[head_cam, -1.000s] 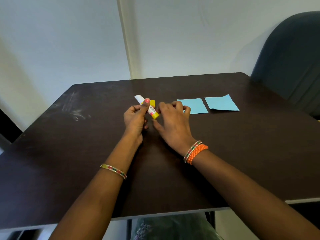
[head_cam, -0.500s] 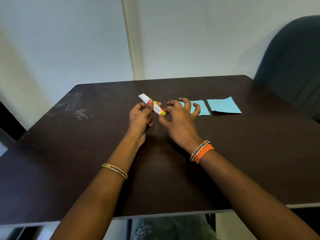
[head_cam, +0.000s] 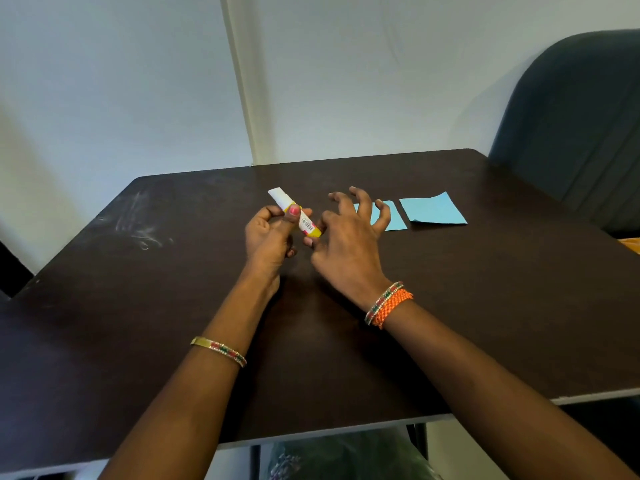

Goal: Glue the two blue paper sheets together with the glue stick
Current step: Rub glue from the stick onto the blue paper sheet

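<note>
Two blue sheets on table

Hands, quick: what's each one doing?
Left hand: holding the glue stick.
Right hand: fingers spread; thumb and forefinger at the stick's yellow end, grip unclear.

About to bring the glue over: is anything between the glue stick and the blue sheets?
Only the right hand, raised with spread fingers over the nearer blue sheet. The left hand grips the glue stick; the farther sheet lies uncovered.
</note>
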